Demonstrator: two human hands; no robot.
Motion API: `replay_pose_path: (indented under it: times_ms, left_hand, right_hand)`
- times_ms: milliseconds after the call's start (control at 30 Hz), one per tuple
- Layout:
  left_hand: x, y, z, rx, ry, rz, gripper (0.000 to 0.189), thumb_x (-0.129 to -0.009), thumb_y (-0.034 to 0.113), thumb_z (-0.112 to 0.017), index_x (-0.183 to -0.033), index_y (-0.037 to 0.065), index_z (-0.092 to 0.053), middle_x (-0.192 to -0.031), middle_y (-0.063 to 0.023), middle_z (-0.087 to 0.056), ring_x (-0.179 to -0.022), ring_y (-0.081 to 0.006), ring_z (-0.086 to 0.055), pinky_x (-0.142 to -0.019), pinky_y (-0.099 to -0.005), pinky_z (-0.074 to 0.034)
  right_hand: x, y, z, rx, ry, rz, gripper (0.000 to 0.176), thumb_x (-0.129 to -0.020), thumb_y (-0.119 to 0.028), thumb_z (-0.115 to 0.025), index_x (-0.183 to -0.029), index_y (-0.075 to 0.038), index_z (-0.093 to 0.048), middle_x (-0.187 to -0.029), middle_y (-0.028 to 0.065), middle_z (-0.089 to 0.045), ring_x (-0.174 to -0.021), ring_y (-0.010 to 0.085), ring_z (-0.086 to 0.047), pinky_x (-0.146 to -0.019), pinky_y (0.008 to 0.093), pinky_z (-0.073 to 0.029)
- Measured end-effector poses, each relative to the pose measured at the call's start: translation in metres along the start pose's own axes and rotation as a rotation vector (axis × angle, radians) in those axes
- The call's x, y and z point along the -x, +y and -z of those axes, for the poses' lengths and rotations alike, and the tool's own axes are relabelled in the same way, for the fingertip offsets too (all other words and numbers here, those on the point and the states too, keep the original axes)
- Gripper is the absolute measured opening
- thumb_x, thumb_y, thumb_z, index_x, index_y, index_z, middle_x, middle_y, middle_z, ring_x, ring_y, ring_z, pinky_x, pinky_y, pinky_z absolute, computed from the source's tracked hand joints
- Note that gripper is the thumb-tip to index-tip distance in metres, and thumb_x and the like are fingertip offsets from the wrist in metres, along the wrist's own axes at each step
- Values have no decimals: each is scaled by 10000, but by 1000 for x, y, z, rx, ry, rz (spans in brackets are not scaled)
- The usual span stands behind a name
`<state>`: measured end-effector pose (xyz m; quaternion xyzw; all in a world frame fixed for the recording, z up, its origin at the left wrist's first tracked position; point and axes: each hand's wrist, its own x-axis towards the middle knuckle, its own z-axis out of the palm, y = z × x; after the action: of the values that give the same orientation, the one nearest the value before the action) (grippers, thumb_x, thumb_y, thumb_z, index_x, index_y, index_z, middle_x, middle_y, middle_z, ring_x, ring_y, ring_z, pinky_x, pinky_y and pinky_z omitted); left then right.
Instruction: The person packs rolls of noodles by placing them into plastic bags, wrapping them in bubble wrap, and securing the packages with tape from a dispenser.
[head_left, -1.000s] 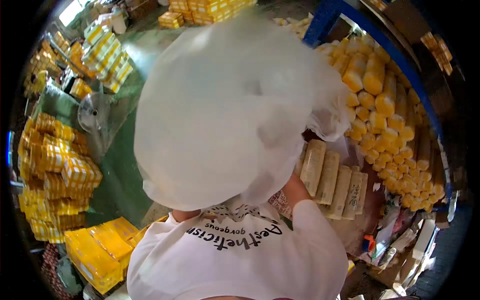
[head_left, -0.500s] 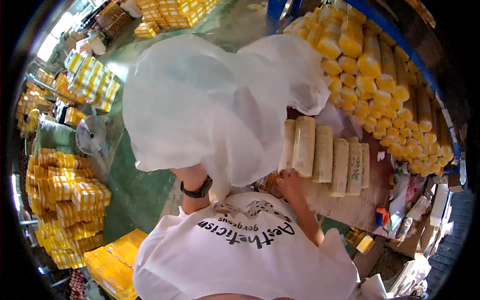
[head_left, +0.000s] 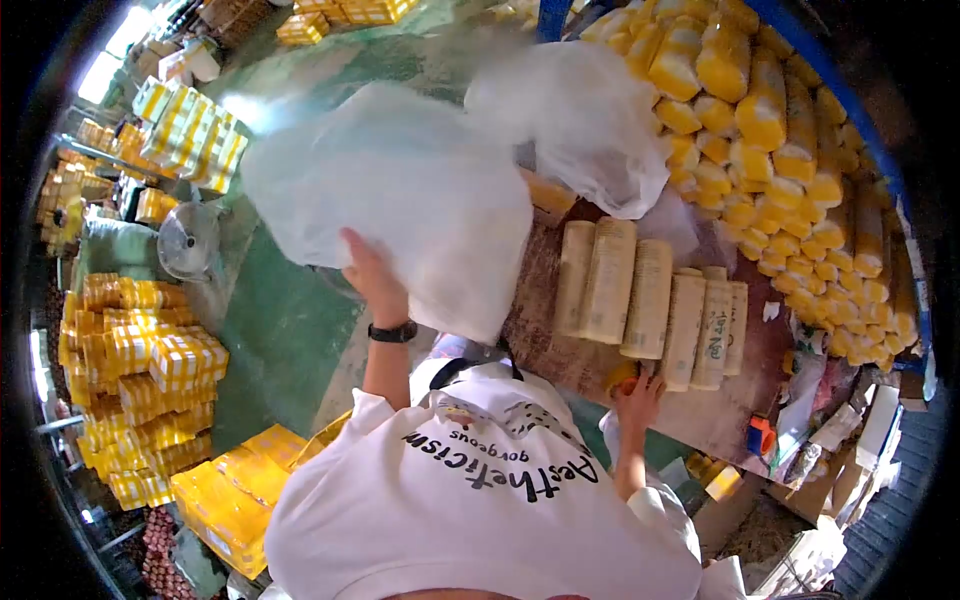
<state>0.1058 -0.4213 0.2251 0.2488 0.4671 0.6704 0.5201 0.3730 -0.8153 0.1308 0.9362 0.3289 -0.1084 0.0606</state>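
Note:
A large translucent white plastic bag (head_left: 400, 190) is spread in front of me, over the left part of the work table. My left hand (head_left: 376, 282), with a dark watch at the wrist, is at the bag's near edge with its fingers stretched out. At the table's near edge, my right hand (head_left: 637, 402) is closed round what looks like a yellow-brown roll of tape (head_left: 621, 378). Just beyond it, several long beige wrapped packs (head_left: 648, 300) lie side by side, some with dark printed characters. A second crumpled clear bag (head_left: 590, 120) lies behind them.
Yellow-and-white wrapped bundles (head_left: 755, 160) are stacked high at right behind a blue frame. Taped yellow boxes (head_left: 145, 370) are piled at left, with a fan (head_left: 188, 241) near them. An orange-and-blue tape dispenser (head_left: 761, 436) sits at the table's right corner.
The bag has dropped and shifted left, uncovering more table and my left hand. My right hand has moved right, from the leftmost packs to the near edge below the middle ones.

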Motion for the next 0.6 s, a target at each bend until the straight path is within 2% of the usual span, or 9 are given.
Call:
replay_pose_path:
  times_ms: [67, 133, 233, 267, 333, 367, 433, 467, 600]
  left_hand:
    - [-25, -14, 25, -174, -67, -169, 324, -986, 331, -434, -1010, 28, -547, -863, -12, -491, -753, -112, -476, -643, -257, -432]
    - [-28, -40, 40, -460, -252, -77, 351, -978, 314, -446, -1152, 14, -506, -1025, -51, -528, -890, -126, -504, -763, -292, -446]
    - [13, -119, 78, -739, -617, -275, 263, -873, 245, -529, -1035, 55, -610, -1002, -94, -617, -947, -263, -551, -855, -468, -410]
    - [23, -126, 77, -1119, -898, -423, 258, -828, 237, -544, -1012, 72, -620, -1012, -88, -609, -977, -257, -540, -857, -444, -409]
    - [42, -139, 76, -1608, -1456, -1091, 261, -739, 221, -574, -964, 105, -638, -1033, -76, -593, -1038, -244, -517, -861, -395, -407]
    - [65, -103, 30, -1557, -1466, -861, 216, -745, 209, -579, -930, 123, -652, -1070, -60, -580, -1008, -238, -520, -852, -361, -396]
    - [63, -108, 21, -1414, -1423, -1231, 194, -745, 207, -573, -907, 147, -661, -1026, -30, -595, -994, -228, -515, -843, -364, -398]
    - [61, -107, 20, -1442, -1526, -1202, 191, -744, 212, -575, -904, 150, -660, -1035, -29, -594, -1013, -224, -511, -848, -375, -400]
    - [52, -125, 33, -1321, -1754, -1179, 186, -733, 219, -594, -898, 157, -653, -1075, -30, -594, -1074, -210, -501, -897, -409, -383]
  right_hand:
    - [2, -12, 1, -29, -61, -12, 628, -832, -249, -623, -1367, -60, -354, -1320, 258, -403, -1250, 416, -379, -1000, 459, -403]
    - [1, -18, -30, -86, 54, 27, 662, -769, -262, -684, -1329, -67, -390, -1343, 237, -371, -1272, 400, -361, -964, 461, -429]
    - [-27, 1, -135, 102, 132, 112, 621, -760, -251, -686, -1287, -48, -426, -1337, 232, -376, -1263, 385, -375, -932, 456, -450]
    - [-32, 5, -157, 203, 141, 140, 592, -772, -242, -671, -1275, -37, -435, -1329, 235, -387, -1252, 381, -386, -925, 453, -454]
    - [-34, -10, -131, -23, 89, 117, 495, -785, -199, -641, -1223, -27, -484, -1266, 223, -456, -1192, 368, -446, -888, 443, -467]
    - [-34, -23, -101, -133, 62, 105, 448, -792, -177, -625, -1196, -22, -509, -1235, 217, -491, -1161, 361, -476, -870, 438, -474]
    - [-25, -60, -21, -312, 2, 84, 402, -772, -150, -633, -1141, -17, -546, -1144, 189, -548, -1073, 346, -525, -837, 426, -478]
    - [-21, -80, 7, -395, -29, 77, 379, -762, -136, -636, -1114, -15, -564, -1099, 174, -577, -1029, 338, -550, -820, 421, -480]
    - [-8, -185, 96, -747, 412, 642, 436, -706, -173, -717, -1114, -94, -585, -1070, 131, -584, -1005, 309, -545, -875, 394, -442]
